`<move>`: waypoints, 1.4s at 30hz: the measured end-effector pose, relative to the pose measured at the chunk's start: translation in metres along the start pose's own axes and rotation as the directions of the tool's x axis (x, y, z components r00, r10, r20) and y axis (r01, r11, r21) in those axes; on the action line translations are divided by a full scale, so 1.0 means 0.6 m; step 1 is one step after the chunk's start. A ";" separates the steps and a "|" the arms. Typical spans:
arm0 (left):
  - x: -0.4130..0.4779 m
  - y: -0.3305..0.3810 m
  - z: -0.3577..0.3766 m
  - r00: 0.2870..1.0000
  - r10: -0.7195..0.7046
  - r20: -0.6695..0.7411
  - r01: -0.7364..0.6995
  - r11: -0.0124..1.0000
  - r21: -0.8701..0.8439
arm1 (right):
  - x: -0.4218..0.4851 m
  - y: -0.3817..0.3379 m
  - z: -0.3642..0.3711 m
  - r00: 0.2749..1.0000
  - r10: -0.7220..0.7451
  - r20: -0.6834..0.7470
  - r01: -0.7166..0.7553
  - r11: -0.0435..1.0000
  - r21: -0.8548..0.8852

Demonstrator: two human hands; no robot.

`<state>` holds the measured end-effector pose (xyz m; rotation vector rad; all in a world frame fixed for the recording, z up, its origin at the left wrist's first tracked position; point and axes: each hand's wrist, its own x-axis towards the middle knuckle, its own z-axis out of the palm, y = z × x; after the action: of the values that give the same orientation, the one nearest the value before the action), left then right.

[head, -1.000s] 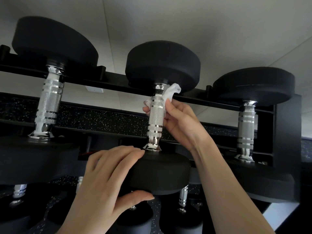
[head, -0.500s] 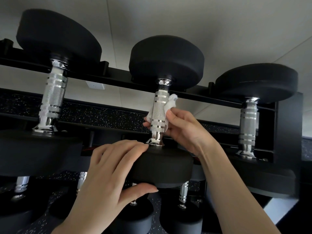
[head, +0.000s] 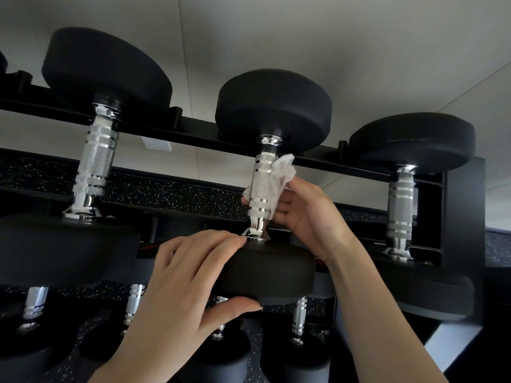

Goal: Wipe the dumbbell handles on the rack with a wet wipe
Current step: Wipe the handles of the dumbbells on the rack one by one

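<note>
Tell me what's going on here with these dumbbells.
A person is wiping dumbbells on a black rack. Their right hand wraps a white wet wipe around the chrome handle of the middle dumbbell in the upper row. Their left hand grips that dumbbell's near head, fingers on top, thumb underneath. The left dumbbell and right dumbbell beside it have no hand on them.

Our right hand (head: 307, 217) has slid the wet wipe (head: 282, 174) down the middle handle (head: 261, 185) toward 6 o'clock, away from the upper head (head: 273, 106). Our left hand (head: 179, 286) has crept its fingertips (head: 232, 240) across the lower head (head: 276, 272) toward 3 o'clock, reaching the handle's base.
</note>
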<state>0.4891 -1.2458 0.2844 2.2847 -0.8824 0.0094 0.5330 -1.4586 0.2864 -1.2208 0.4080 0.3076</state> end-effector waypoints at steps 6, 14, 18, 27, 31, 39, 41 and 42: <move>0.000 -0.001 0.000 1.000 0.005 -0.004 -0.005 1.000 0.011 | 0.014 0.001 0.001 0.979 -0.059 -0.195 0.039 0.994 -0.103; 0.002 -0.001 0.001 1.000 0.010 -0.003 -0.010 1.000 0.021 | 0.026 -0.012 0.015 0.982 -0.033 -0.187 0.036 0.999 0.009; 0.003 -0.002 0.002 1.000 0.010 -0.005 -0.010 1.000 0.022 | 0.021 -0.017 0.017 0.996 -0.023 -0.091 0.025 0.999 0.027; 0.003 -0.001 0.002 1.000 0.008 -0.008 -0.008 1.000 0.009 | 0.009 -0.007 0.001 0.999 -0.010 0.033 0.015 0.988 -0.152; 0.001 -0.003 0.003 1.000 -0.001 0.004 0.001 1.000 -0.002 | 0.004 0.006 -0.002 0.997 -0.062 0.043 0.065 0.995 -0.079; -0.001 -0.004 0.003 1.000 -0.012 0.014 0.013 1.000 -0.007 | 0.010 0.018 -0.005 0.991 -0.100 -0.093 0.081 0.980 -0.184; 0.000 -0.004 0.002 1.000 -0.013 0.008 0.013 1.000 -0.007 | 0.009 0.017 -0.005 0.989 -0.098 -0.110 0.072 0.973 -0.218; 0.000 -0.003 0.002 1.000 -0.014 0.006 0.014 1.000 -0.007 | 0.009 0.015 -0.005 0.989 -0.096 -0.114 0.068 0.971 -0.231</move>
<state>0.4898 -1.2455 0.2822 2.2854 -0.8685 -0.0071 0.5334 -1.4584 0.2759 -1.4822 0.4371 0.2107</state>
